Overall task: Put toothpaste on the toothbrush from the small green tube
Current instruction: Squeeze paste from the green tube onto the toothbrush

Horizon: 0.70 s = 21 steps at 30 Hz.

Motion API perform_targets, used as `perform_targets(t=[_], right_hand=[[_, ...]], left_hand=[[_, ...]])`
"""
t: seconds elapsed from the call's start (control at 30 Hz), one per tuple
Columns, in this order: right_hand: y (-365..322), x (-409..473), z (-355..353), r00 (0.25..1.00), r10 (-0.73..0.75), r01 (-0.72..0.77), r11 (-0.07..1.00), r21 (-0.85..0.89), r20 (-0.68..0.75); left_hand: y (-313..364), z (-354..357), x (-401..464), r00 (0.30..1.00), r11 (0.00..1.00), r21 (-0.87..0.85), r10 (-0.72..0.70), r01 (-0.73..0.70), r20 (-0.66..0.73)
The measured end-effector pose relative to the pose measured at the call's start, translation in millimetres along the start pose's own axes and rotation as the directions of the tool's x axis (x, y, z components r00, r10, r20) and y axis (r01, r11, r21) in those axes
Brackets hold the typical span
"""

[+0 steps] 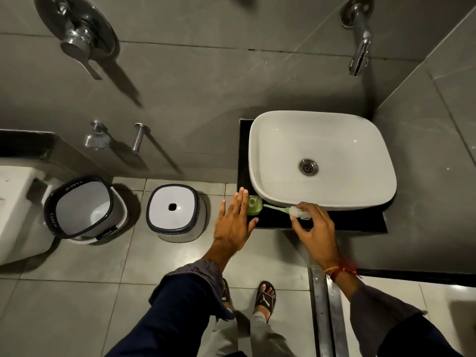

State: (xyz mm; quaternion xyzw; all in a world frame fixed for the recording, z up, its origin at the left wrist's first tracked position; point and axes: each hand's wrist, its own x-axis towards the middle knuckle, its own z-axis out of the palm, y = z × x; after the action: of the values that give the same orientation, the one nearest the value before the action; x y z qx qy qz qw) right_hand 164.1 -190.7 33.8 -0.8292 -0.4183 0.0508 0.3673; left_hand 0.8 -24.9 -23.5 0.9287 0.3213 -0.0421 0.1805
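The small green tube [254, 205] stands on the black counter [334, 221] at the front left corner of the white basin [322, 161]. A pale green toothbrush [274, 208] lies on the counter just right of it, its end under a clear cover [298, 213]. My left hand [235, 222] is flat with fingers spread, its fingertips beside the tube on the left, holding nothing. My right hand [315, 228] pinches the covered end of the toothbrush between thumb and fingers; part of that end is hidden by the fingers.
A wall tap [359, 47] hangs over the basin. On the tiled floor to the left stand a white stool [175, 212] and a bucket [82, 207] next to a toilet [15, 210]. My sandalled feet [265, 297] are below the counter edge.
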Motion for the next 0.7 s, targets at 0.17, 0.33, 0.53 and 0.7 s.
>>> perform_targets(t=[0.17,0.33,0.53,0.7], right_hand=[[-35.1,19.5,-6.2,0.997,-0.072,0.072,0.996,0.058,-0.007],[-53.4,32.5,5.9,0.991,-0.101,0.1,0.995,0.02,0.089],[-64.7,45.1,34.5,0.967,-0.08,0.107,0.989,-0.1,0.243],[-72.2,49.9,64.3,0.923,0.001,0.102,0.964,-0.247,0.384]], left_hand=[[-1.6,8.0,-0.6,1.0,1.0,-0.003,-0.025,0.025,0.002],[-3.1,9.7,-0.2,0.999,0.998,-0.046,-0.039,0.039,0.004],[-3.9,11.9,-1.8,0.999,0.998,-0.046,-0.033,0.032,-0.015],[-3.8,12.7,-5.5,1.0,0.997,-0.071,-0.029,0.03,0.006]])
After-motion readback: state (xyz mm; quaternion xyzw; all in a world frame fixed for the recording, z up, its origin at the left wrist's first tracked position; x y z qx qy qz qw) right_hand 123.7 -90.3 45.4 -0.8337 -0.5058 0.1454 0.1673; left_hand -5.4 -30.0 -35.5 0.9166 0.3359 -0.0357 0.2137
